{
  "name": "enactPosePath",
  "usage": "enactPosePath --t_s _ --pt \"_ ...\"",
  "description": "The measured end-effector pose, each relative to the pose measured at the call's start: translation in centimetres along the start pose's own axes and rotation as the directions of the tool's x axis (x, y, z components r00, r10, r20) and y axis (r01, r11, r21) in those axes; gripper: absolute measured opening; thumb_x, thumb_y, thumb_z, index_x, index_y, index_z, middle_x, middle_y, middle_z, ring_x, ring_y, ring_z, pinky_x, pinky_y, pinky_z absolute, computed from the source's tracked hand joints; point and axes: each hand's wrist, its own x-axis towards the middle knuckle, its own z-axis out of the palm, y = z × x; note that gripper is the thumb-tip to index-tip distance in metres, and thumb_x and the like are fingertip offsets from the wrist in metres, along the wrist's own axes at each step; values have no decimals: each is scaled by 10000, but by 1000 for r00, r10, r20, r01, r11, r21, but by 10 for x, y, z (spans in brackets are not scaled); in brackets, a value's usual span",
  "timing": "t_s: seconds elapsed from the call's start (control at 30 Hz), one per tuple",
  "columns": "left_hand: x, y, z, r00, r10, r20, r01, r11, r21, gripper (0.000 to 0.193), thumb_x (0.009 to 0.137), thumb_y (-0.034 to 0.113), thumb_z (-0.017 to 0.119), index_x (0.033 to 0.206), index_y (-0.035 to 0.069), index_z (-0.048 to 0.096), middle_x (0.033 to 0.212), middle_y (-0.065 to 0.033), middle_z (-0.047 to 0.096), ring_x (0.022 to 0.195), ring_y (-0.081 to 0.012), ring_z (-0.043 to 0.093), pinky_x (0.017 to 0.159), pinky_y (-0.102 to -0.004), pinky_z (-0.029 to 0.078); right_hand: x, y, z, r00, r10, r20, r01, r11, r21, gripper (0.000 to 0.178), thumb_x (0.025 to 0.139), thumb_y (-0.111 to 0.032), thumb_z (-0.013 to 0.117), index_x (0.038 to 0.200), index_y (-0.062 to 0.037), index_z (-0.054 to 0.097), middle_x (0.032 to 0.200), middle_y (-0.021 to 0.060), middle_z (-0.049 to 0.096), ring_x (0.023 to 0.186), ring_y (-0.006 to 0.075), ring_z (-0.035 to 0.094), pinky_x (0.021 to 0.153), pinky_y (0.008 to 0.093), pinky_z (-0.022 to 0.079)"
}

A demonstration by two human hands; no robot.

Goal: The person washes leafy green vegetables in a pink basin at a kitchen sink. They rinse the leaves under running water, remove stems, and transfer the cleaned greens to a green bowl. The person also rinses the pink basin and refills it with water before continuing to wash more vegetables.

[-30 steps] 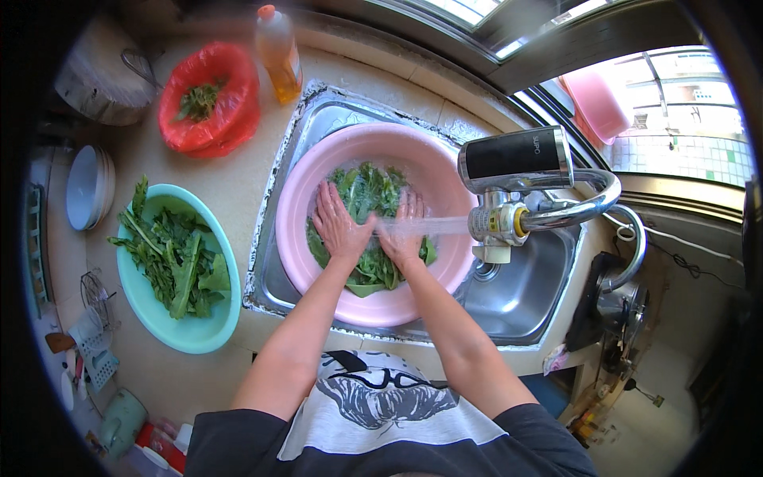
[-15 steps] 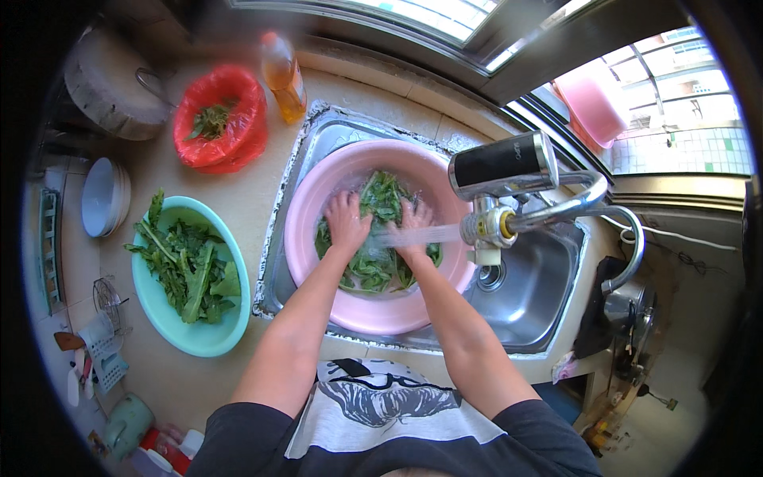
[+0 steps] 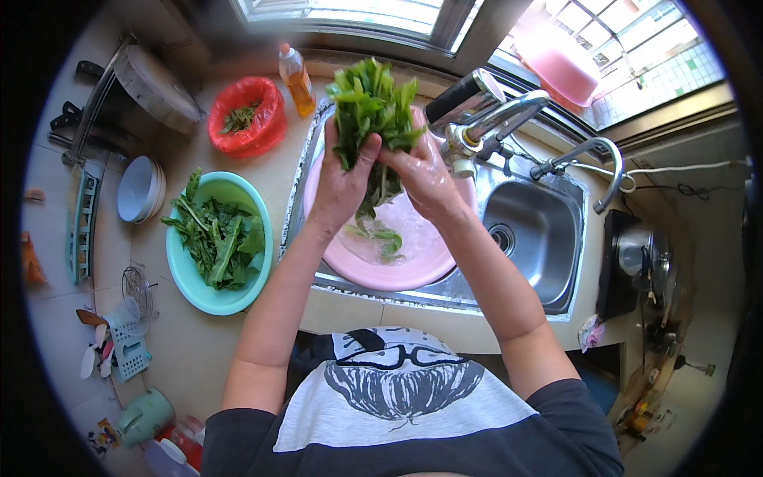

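Hands partly closed around a shared load, a person at a kitchen sink (image 3: 520, 219) grips a wet bunch of leafy greens (image 3: 373, 103) above a pink basin (image 3: 425, 274). The left hand (image 3: 343, 181) curls around the near left side of the bunch, its thumb raised along the leaves. The right hand (image 3: 429, 179), glistening with water, clasps the other side, its thumb reaching inward toward the left one; the greens hide most of the fingers of both hands. The bunch stands nearly upright in the view, its long axis running from the basin toward the window (image 3: 350, 16). Its broad end fans out beyond the hands, pointing away from the person, while the narrower end tapers back between the wrists, over the basin. Below it, a green leaf (image 3: 387, 240) lies in the basin's water; whether it joins the bunch cannot be told. Just right of the hands is a faucet (image 3: 461, 147). On the counter to the left, a mint-green basin (image 3: 189, 282) holds more greens (image 3: 226, 242).
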Motion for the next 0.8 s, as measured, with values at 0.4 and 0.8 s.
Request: enactPosePath --t_s 0.4,0.8 --pt "-14 -61 -26 985 -162 -61 163 987 14 476 675 22 768 1106 13 567 1012 -69 653 901 -154 628 794 -306 518 -24 24 -18 942 225 248 -138 936 -324 520 898 -200 596 1357 -31 419 1290 80 497 1178 139 465 1018 303 358" --pt "-28 -70 -70 842 -528 -111 476 824 -306 353 703 -67 656 1047 -33 586 894 -91 639 724 -170 636 658 -291 530 -109 217 -116 866 380 326 270 194 -943 219 777 -123 541 986 -101 604 867 154 632 861 328 632 750 459 491"
